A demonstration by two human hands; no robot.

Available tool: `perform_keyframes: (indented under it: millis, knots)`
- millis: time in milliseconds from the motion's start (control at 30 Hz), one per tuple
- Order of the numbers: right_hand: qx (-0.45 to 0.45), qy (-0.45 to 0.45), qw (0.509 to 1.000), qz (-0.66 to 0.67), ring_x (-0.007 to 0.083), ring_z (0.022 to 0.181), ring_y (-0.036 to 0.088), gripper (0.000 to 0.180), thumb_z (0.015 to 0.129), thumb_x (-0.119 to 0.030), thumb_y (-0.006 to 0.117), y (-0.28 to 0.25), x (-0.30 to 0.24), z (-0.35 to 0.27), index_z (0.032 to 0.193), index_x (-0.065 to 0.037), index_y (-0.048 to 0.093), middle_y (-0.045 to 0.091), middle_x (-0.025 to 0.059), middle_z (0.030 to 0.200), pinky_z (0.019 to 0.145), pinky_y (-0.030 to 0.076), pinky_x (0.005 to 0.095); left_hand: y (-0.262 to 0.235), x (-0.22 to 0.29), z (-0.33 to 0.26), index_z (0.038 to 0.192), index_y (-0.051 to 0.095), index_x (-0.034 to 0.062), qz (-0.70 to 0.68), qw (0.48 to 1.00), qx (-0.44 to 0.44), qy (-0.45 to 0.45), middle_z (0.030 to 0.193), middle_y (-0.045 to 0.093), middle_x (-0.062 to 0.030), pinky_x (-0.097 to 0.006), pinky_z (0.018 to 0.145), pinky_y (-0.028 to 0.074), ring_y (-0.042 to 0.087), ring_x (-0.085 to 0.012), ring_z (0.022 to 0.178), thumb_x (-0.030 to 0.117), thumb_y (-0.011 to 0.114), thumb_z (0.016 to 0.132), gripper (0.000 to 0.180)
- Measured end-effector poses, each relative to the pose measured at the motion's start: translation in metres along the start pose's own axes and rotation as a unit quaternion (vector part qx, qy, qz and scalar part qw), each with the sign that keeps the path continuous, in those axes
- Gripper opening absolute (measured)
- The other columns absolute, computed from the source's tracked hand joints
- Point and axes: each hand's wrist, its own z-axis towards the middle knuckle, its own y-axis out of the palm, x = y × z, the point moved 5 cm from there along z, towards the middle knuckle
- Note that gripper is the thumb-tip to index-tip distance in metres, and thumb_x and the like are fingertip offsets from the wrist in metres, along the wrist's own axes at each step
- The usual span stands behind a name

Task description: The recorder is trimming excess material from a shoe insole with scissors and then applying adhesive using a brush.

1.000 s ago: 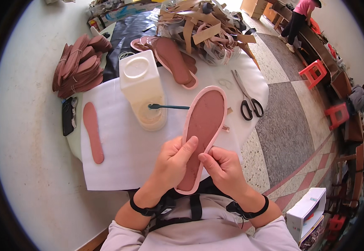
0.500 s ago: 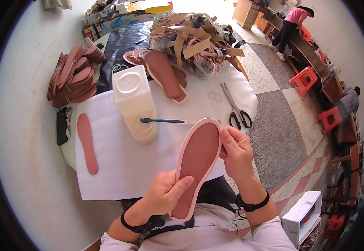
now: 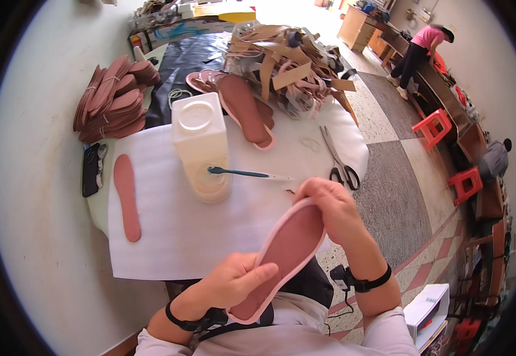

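Both hands hold a reddish-brown shoe sole (image 3: 293, 240) with a pale pink raised rim, tilted above the near edge of the table. My left hand (image 3: 231, 282) is closed on its heel half, thumb lying across the inner face. Around the toe end, my right hand (image 3: 332, 207) is closed with its fingers over the rim. Just beyond, a toothbrush (image 3: 246, 173) with a dark teal head rests on the low mouth of a cream plastic container (image 3: 200, 142). A loose reddish insole (image 3: 127, 199) lies flat on the white sheet at the left.
Bundled insoles (image 3: 112, 98) are stacked at the back left. Strap scraps (image 3: 287, 65) heap at the back, near finished-looking sandal soles (image 3: 243, 110). Black-handled scissors (image 3: 344, 166) lie at the table's right edge. A person in pink (image 3: 427, 41) bends over a far bench, near red stools (image 3: 433, 127).
My right hand has moved from the sole's right side up over its toe end. The sole has tilted further, its toe leaning right and lower. My left grip stays on the heel half.
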Motion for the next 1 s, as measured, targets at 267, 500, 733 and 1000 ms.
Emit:
perform_keyframes:
  millis: [267,500,733,1000]
  knots:
    - [-0.09,0.052,0.993,-0.048,0.0078,0.082,0.063,0.027,0.103,-0.015,0.066,0.048,0.006,-0.052,0.125,0.0,0.066,0.069,0.0024,0.094,0.069,0.05,0.0239,-0.029,0.004,0.015,0.131,0.061,0.0015,-0.204,0.952,0.208,0.095,0.114,0.07,-0.0021,-0.023,0.082,0.049,0.062,-0.0054,0.098,0.028,0.048,0.114,0.034]
    - [0.0,0.091,0.992,-0.084,0.0059,0.059,0.059,0.023,0.107,-0.018,0.062,0.026,-0.013,-0.051,0.103,0.002,0.07,0.068,0.002,0.075,0.053,0.047,0.0214,-0.03,0.004,0.027,0.13,0.063,-0.0007,-0.131,0.974,0.156,0.103,0.083,0.063,-0.0013,-0.024,0.063,0.048,0.056,-0.0081,0.067,0.036,0.05,0.113,0.043]
    - [0.068,0.064,0.981,-0.171,0.003,0.047,0.048,0.028,0.109,-0.021,0.056,-0.033,-0.03,0.021,0.094,-0.001,0.068,0.059,-0.0007,0.064,0.042,0.035,0.0202,-0.058,-0.013,-0.008,0.111,0.073,-0.0004,0.088,0.967,0.23,0.064,0.082,0.066,0.0002,-0.022,0.061,0.048,0.057,-0.0045,0.07,0.015,0.067,0.103,0.019]
    - [0.044,0.068,0.984,-0.16,0.0067,0.054,0.055,0.03,0.107,-0.02,0.058,-0.012,-0.015,0.138,0.121,0.005,0.066,0.069,0.0047,0.075,0.047,0.04,0.0214,-0.069,-0.031,-0.015,0.111,0.073,-0.0018,0.033,0.966,0.249,0.054,0.084,0.068,0.0009,-0.02,0.065,0.053,0.06,-0.0029,0.071,0.011,0.073,0.099,0.017]
